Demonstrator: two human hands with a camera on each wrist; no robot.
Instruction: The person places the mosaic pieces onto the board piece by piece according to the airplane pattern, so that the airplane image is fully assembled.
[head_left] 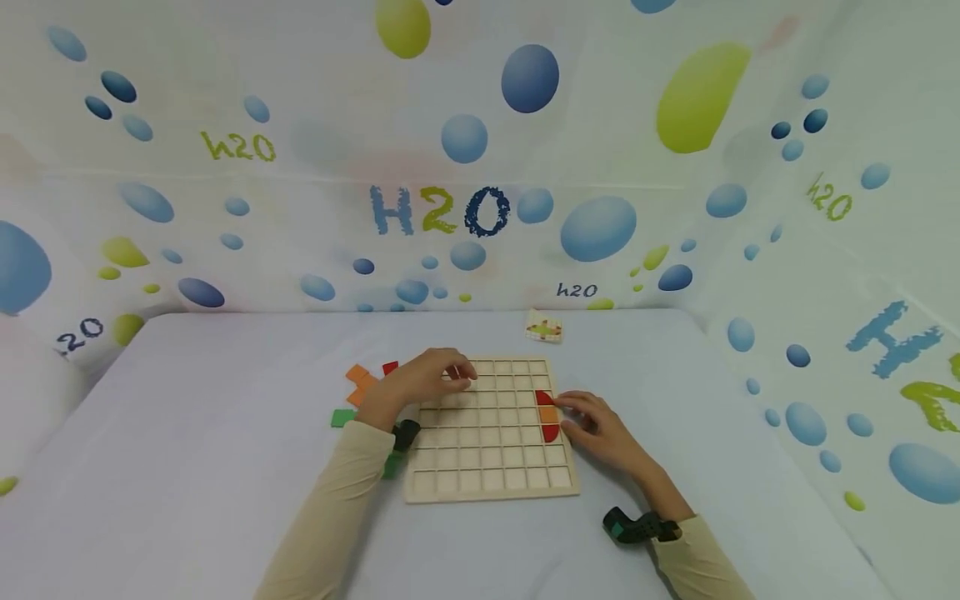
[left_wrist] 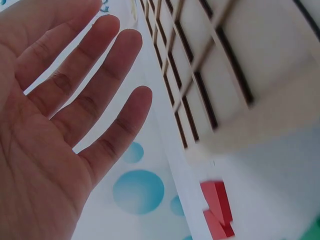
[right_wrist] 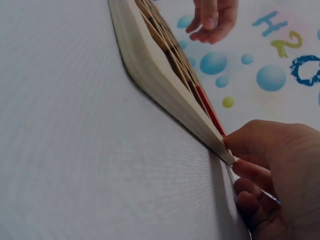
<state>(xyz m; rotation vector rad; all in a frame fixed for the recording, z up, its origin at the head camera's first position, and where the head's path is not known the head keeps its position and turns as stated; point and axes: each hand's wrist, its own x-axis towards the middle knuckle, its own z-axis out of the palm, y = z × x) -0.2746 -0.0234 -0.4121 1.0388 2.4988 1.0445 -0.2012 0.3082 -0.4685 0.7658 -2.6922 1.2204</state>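
A wooden grid board (head_left: pixel 491 497) with square cells lies in front of me. In its right column sit a rounded red piece (head_left: pixel 543 397), an orange square (head_left: pixel 549 414) and another rounded red piece (head_left: pixel 551 433). My left hand (head_left: pixel 431 377) hovers over the board's upper left cells; in the left wrist view its fingers (left_wrist: pixel 97 95) are spread and nearly straight, nothing visible in them, the thumb tip out of frame. My right hand (head_left: pixel 603 429) holds the board's right edge beside the red pieces, thumb and curled fingers at the rim in the right wrist view.
Left of the board lie orange pieces (head_left: pixel 362 383), a red piece (head_left: pixel 390 367) and green pieces (head_left: pixel 342 417), partly hidden by the left arm. A small patterned card (head_left: pixel 543 327) lies behind the board on the white table cover (head_left: pixel 187 467). A printed curtain (head_left: pixel 315 100) hangs behind.
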